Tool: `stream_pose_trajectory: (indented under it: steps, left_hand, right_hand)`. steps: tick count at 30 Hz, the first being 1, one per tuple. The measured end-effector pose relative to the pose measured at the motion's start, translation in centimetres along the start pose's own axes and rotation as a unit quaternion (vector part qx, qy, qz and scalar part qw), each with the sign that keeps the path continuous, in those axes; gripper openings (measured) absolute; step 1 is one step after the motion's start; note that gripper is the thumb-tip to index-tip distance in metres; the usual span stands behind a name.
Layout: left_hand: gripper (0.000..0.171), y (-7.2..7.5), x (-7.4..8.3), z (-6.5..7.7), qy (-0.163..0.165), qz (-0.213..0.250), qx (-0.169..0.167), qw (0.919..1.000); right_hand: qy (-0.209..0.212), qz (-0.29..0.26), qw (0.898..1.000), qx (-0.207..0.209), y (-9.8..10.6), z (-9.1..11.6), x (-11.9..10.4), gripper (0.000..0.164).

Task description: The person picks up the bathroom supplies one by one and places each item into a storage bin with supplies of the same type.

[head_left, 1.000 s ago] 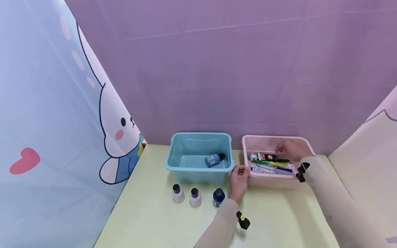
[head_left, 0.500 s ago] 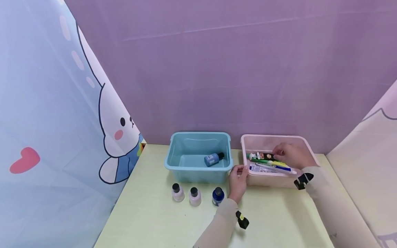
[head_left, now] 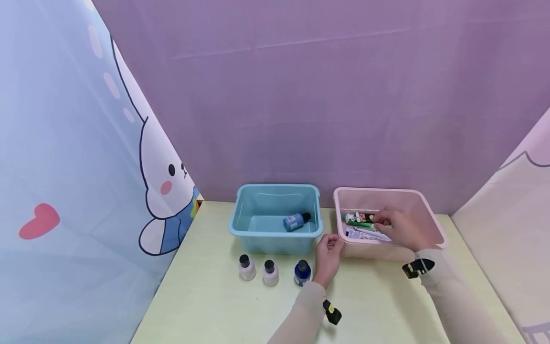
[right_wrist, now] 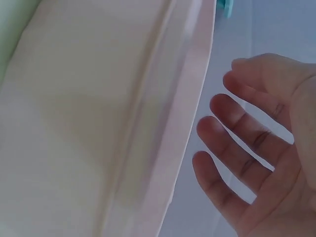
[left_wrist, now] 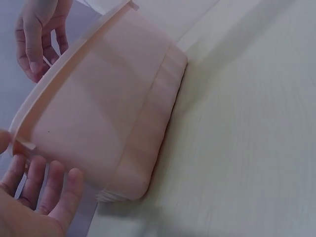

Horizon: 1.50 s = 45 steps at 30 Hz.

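In the head view, my left hand is at the near left corner of a pink plastic bin. The left wrist view shows its thumb and fingers on either side of the rim corner of that bin. Over the bin's inside hovers my right hand, fingers loosely bent. Nothing shows between those fingers in the right wrist view. Below it lie a black tube with pictures, a green marker and a clear packet with white pens, partly covered by the hand.
Left of the pink bin stands a blue bin with a blue bottle lying inside. In front are two pale pink bottles with black caps, a left one and a right one, and a dark blue bottle. A purple curtain hangs behind.
My right hand has moved left and nearer inside the pink bin, covering the yellow and blue pens that showed before. The left hand has shifted slightly nearer at the bin's corner.
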<state>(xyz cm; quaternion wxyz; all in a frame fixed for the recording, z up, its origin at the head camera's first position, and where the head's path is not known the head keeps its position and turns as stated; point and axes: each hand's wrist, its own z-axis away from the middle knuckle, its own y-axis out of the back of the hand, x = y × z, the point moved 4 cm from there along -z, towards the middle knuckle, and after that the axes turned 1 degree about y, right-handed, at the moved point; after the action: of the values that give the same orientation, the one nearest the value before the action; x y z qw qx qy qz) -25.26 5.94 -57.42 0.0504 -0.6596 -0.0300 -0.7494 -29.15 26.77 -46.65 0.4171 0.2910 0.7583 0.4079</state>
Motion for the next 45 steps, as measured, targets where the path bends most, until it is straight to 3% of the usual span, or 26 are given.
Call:
stream_pose_trajectory:
  steps: [7,13,19,27,35,39,45]
  left_hand:
    - [0.01,0.5,0.2,1.9,-0.003,-0.025,-0.03,0.9992]
    - [0.013,1.9,0.8,3.7,-0.016,-0.053,-0.069,0.9961]
    - [0.009,4.7,2.5,5.7,-0.054,-0.087,-0.115,0.9881]
    - [0.017,9.1,5.1,7.1,-0.124,-0.119,-0.149,0.9739]
    - [0.011,13.7,6.1,7.5,-0.194,-0.184,-0.119,0.9564]
    - [0.009,16.1,6.2,7.1,-0.198,-0.196,-0.079,0.9571]
    - [0.008,19.6,6.6,6.4,-0.205,-0.176,-0.013,0.9626]
  right_hand:
    - [-0.014,0.015,0.998,0.064,-0.8,1.0,-1.3,0.006]
    - [-0.05,0.016,0.995,0.091,-1.4,1.5,-2.2,0.008]
    - [-0.079,0.004,0.989,0.129,-2.3,1.7,-3.5,0.011]
    - [-0.104,-0.05,0.986,0.123,-3.8,1.1,-5.3,0.019]
    - [-0.118,-0.12,0.979,0.116,-5.8,0.0,-8.1,0.025]
    - [-0.133,-0.141,0.977,0.093,-6.6,-0.6,-9.1,0.031]
    - [-0.138,-0.174,0.973,0.067,-8.2,-1.5,-10.3,0.039]
